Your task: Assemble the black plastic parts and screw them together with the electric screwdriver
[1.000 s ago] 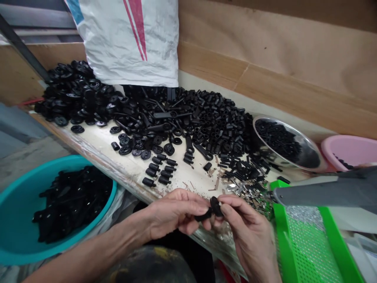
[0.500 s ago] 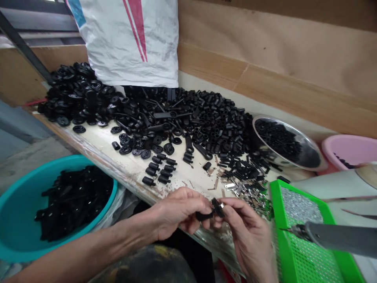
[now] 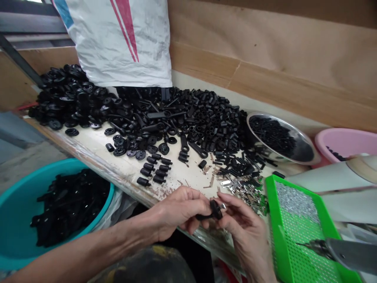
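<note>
My left hand (image 3: 179,210) and my right hand (image 3: 241,226) meet at the near edge of the workbench (image 3: 97,149). Both pinch one small black plastic part (image 3: 212,211) between fingertips; a bit of shiny metal shows at the part's right side. Just beyond the hands lies a scatter of small silver metal pieces (image 3: 247,190). A short row of black cylinders (image 3: 154,171) stands to the left of them.
Heaps of black wheels (image 3: 67,96), levers and sleeves (image 3: 212,118) cover the bench under a white woven sack (image 3: 118,39). A steel bowl (image 3: 279,139) and pink bowl (image 3: 344,143) sit right. A green perforated tray (image 3: 297,232), a power screwdriver tip (image 3: 321,247) and a teal basin (image 3: 35,208) flank me.
The grey screwdriver at the right has dropped from above the green tray down to its lower corner. My hands have stayed together on the part, with a metal piece now showing at it.
</note>
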`<state>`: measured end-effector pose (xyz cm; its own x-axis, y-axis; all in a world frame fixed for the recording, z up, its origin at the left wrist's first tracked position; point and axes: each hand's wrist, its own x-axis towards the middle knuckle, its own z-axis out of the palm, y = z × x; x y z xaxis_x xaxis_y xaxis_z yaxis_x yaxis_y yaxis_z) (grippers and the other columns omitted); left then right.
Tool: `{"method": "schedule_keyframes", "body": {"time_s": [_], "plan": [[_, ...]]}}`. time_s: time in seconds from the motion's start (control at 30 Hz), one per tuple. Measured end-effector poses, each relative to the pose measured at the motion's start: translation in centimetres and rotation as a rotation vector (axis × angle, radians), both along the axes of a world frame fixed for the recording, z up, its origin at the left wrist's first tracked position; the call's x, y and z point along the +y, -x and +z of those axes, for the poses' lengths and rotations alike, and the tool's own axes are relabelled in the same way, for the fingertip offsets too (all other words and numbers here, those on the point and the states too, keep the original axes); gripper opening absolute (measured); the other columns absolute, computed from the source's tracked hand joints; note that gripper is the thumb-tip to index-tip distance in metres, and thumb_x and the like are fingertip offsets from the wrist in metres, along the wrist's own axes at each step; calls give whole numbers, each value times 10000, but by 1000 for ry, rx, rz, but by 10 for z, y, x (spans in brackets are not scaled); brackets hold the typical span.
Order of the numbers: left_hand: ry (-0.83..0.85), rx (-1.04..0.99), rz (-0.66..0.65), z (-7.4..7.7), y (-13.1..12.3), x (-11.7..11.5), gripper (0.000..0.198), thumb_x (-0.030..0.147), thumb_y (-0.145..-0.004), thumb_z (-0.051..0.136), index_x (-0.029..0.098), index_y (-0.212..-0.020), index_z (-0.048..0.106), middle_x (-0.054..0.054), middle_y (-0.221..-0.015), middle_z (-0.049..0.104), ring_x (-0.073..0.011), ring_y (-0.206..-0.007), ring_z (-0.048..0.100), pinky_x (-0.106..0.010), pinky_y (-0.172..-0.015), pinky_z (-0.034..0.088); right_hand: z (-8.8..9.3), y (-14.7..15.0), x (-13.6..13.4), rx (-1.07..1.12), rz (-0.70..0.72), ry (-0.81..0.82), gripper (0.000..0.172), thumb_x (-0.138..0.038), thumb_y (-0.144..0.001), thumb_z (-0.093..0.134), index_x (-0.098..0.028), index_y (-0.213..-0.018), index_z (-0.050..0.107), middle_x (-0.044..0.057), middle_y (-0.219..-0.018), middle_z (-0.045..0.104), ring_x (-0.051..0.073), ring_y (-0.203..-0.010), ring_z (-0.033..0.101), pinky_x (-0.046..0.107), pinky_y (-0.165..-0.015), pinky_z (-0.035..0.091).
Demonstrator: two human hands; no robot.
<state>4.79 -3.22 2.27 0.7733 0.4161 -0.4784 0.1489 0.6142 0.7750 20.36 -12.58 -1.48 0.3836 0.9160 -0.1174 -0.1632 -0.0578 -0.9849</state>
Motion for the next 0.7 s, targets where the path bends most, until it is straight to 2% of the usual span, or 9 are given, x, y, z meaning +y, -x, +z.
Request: {"method": "schedule_keyframes", "body": {"time_s": [0.13, 0.27, 0.33, 0.47, 0.6, 0.7], "plan": [[-24, -5, -17, 0, 0, 1, 211, 316, -771, 596, 115, -732, 647, -6, -665, 592, -29, -409, 397, -189, -406, 207, -1, -5, -1, -94, 27, -31, 344, -256, -628, 844, -290, -958, 756, 5, -781, 660, 109, -587, 580, 194, -522, 494], [-24, -78, -72, -1, 3, 2, 215, 307, -792, 601, 98, -817, 645, -38, -761, 622, -41, -475, 453, -196, -451, 258, 2, -9, 0, -155, 83, -104, 275, -311, -673, 814, -265, -939, 762, 8, -752, 578, 123, -622, 555, 206, -516, 469], [1, -98, -53, -1, 5, 2, 178, 268, -786, 620, 122, -886, 602, -16, -747, 624, -45, -484, 472, -194, -465, 271, 3, -11, 1, -166, 118, -111, 257, -322, -692, 800, -265, -939, 759, 8, -750, 564, 128, -630, 551, 212, -514, 463], [12, -119, 1, -1, 7, 3, 240, 194, -766, 651, 176, -970, 524, 50, -686, 597, -46, -485, 483, -191, -486, 279, 3, -13, 2, -211, 139, -116, 283, -326, -662, 824, -282, -932, 752, 0, -746, 560, 136, -647, 555, 224, -539, 458], [17, -133, -14, 0, 7, 5, 175, 217, -771, 662, 164, -895, 550, 41, -655, 589, -44, -487, 466, -188, -487, 272, 8, -15, 2, -339, 170, -137, 276, -299, -697, 802, -310, -967, 745, 3, -766, 599, 141, -663, 567, 223, -551, 460], [129, -173, -65, -3, 8, 8, 197, 267, -760, 683, 167, -849, 538, 4, -643, 626, -54, -454, 436, -196, -470, 263, 13, -16, 1, -439, 209, -189, 235, -304, -723, 782, -312, -956, 750, 21, -799, 659, 165, -717, 608, 244, -609, 498]]}}
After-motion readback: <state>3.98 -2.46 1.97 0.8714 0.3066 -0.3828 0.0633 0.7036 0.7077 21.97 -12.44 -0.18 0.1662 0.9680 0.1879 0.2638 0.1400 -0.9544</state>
